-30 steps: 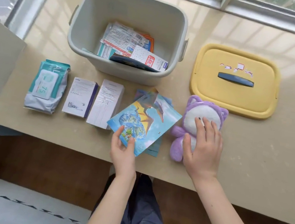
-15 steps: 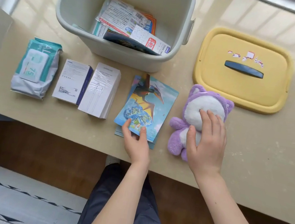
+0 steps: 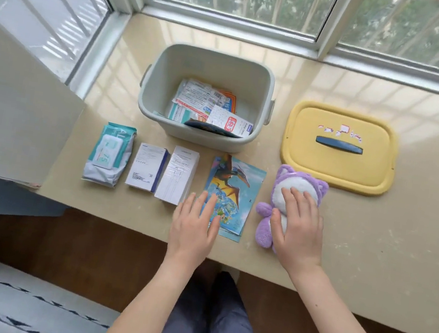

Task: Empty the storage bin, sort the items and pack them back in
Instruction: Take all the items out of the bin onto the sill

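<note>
Beige counter (image 3: 369,258) by the window: sorting underway. Left hand (image 3: 194,226) lies flat, open, on the dinosaur booklet (image 3: 236,185); right hand (image 3: 298,228) rests open-palmed on the purple plush (image 3: 299,181). Next, the grey plastic bin (image 3: 169,74), holding paper packets (image 3: 202,99), wants emptying.

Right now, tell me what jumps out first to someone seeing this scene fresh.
The yellow lid lies off to the right of the open grey bin, which still holds paper packets. In front of the bin, the right hand rests on a purple plush toy, while the left hand lies flat on the corner of a dinosaur picture card.
</note>
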Available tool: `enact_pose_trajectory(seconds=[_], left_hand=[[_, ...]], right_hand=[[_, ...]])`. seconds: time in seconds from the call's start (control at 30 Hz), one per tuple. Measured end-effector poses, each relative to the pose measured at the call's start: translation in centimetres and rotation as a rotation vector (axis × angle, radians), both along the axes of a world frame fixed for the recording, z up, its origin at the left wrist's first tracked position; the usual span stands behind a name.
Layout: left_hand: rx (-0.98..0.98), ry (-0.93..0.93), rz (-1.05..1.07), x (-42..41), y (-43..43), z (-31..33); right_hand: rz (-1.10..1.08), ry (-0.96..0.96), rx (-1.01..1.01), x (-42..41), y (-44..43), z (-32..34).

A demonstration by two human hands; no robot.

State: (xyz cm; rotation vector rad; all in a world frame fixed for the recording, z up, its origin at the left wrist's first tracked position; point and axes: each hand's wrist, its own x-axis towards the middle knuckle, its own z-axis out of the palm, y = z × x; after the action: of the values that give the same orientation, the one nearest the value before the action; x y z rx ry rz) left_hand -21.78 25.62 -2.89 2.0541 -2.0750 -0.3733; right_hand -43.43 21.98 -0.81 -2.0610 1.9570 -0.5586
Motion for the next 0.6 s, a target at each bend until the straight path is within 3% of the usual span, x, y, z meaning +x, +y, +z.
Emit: enact_pose_trajectory(seconds=[0.33,0.6], left_hand=[[-0.183,-0.018,-0.029,6.7,-4.3,13.4],[-0.248,0.014,-0.094,14.2,-8.9,15.1]], right_hand=[[0.011,0.009,-0.112,3.5,-1.8,10.2],[-0.055,0.012,-0.142,9.5,-4.7,11.7]])
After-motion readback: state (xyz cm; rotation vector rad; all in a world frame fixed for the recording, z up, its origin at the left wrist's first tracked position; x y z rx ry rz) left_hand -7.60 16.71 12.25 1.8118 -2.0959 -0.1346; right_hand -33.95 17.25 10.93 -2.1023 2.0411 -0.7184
